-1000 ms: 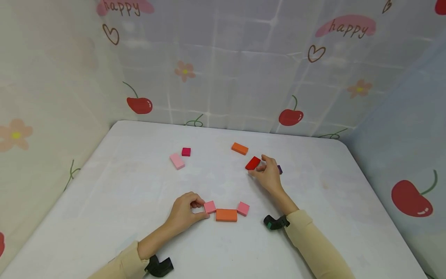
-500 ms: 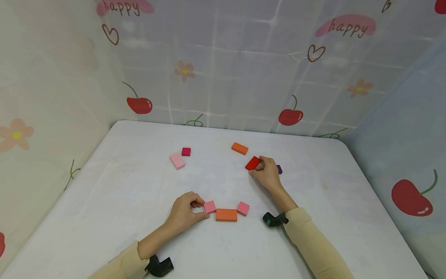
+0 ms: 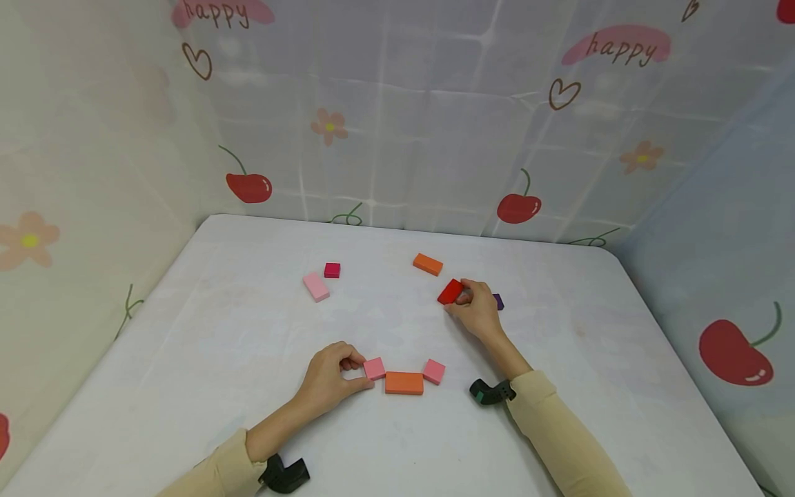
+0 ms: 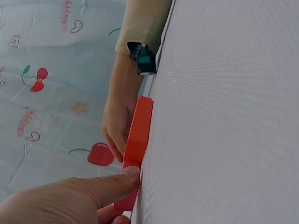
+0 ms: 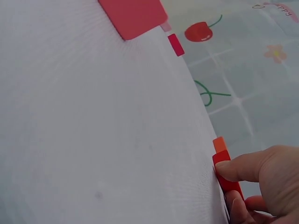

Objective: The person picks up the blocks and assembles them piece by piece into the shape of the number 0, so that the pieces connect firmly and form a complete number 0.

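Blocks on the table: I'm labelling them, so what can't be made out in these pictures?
Purple block: full shape, head view; right hand covers part.
Red block: full face, right wrist view; right hand covers part.
Left pink block: full face, left wrist view; left hand covers part.
Reddish-pink block: full shape, right wrist view; top edge cuts it off.

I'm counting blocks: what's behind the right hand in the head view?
Part of a purple block shows beyond the right hand; the hand covers the rest, and anything else there can't be seen.
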Motion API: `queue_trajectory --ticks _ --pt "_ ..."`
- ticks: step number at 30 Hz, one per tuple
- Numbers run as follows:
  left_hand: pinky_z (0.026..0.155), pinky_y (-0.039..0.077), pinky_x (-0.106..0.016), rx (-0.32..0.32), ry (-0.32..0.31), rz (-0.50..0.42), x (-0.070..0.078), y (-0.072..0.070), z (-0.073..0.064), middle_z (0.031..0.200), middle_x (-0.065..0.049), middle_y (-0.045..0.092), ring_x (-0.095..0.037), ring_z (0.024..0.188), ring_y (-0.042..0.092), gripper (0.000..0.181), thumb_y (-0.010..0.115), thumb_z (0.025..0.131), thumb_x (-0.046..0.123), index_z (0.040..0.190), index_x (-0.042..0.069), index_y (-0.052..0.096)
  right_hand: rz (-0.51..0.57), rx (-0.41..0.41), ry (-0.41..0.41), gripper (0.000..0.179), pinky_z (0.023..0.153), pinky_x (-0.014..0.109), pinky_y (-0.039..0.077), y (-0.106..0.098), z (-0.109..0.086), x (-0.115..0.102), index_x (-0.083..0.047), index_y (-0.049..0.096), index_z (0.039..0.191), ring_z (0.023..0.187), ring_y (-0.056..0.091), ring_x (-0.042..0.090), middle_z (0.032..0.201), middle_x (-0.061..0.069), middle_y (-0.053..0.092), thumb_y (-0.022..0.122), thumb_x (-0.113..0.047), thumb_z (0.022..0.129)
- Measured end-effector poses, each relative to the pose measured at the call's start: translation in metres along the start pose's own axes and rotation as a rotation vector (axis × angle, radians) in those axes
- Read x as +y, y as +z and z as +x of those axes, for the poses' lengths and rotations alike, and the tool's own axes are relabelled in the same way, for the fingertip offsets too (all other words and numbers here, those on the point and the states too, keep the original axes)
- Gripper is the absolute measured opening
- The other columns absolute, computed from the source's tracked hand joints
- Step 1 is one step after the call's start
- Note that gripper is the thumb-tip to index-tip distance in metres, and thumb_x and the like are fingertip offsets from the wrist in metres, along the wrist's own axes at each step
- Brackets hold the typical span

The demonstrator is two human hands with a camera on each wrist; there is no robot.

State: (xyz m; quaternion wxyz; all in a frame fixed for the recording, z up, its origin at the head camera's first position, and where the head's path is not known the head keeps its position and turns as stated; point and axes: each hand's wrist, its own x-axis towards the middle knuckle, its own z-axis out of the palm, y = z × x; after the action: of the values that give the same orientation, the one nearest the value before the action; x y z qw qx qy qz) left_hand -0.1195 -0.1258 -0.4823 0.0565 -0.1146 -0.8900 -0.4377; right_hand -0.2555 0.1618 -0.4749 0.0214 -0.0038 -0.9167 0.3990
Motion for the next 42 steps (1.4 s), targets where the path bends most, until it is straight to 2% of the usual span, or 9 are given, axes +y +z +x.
queue_trajectory --ticks 11,20,27,31,42 --pt "0.068 0.048 -0.021 0.003 0.006 -0.003 -0.001 0.000 0.000 0.077 0.010 0.059 -0.006 0.074 0.053 0.028 0.091 0.065 0.016 0.081 0.018 0.069 0.026 -0.062 -0.043 0.065 0.076 0.029 0.053 -0.009 -0.009 -0.001 -0.003 0.050 0.139 0.092 0.058 0.024 0.125 0.016 0.053 0.078 -0.011 0.081" --pt "0.068 0.048 -0.021 0.004 0.007 -0.005 -0.001 0.001 -0.001 0.077 0.009 0.060 -0.005 0.074 0.053 0.028 0.091 0.064 0.017 0.081 0.018 0.069 0.015 -0.124 -0.176 0.062 0.071 0.024 0.050 -0.016 -0.022 0.003 -0.001 0.054 0.134 0.083 0.059 0.021 0.110 0.015 0.058 0.080 -0.009 0.078" --pt "0.069 0.048 -0.021 0.000 0.004 -0.004 -0.001 0.001 0.000 0.078 0.009 0.060 -0.005 0.074 0.053 0.028 0.091 0.065 0.016 0.082 0.017 0.069 0.020 -0.187 -0.256 0.064 0.068 0.021 0.050 -0.020 -0.036 0.002 -0.002 0.056 0.133 0.078 0.057 0.017 0.108 0.013 0.060 0.082 -0.007 0.075" --pt "0.069 0.048 -0.021 -0.001 0.005 -0.006 0.000 0.000 0.000 0.078 0.008 0.060 -0.006 0.074 0.053 0.028 0.091 0.065 0.016 0.082 0.016 0.069 0.038 -0.222 -0.316 0.062 0.067 0.020 0.050 -0.021 -0.043 0.002 -0.002 0.057 0.131 0.076 0.056 0.017 0.100 0.012 0.062 0.083 -0.006 0.074" --pt "0.070 0.049 -0.021 -0.005 0.004 -0.006 0.002 -0.001 -0.001 0.078 0.008 0.061 -0.006 0.075 0.054 0.028 0.091 0.065 0.015 0.082 0.016 0.069 0.079 -0.307 -0.408 0.058 0.066 0.020 0.051 -0.021 -0.054 0.004 -0.003 0.058 0.129 0.075 0.057 0.016 0.097 0.011 0.063 0.082 -0.006 0.076"
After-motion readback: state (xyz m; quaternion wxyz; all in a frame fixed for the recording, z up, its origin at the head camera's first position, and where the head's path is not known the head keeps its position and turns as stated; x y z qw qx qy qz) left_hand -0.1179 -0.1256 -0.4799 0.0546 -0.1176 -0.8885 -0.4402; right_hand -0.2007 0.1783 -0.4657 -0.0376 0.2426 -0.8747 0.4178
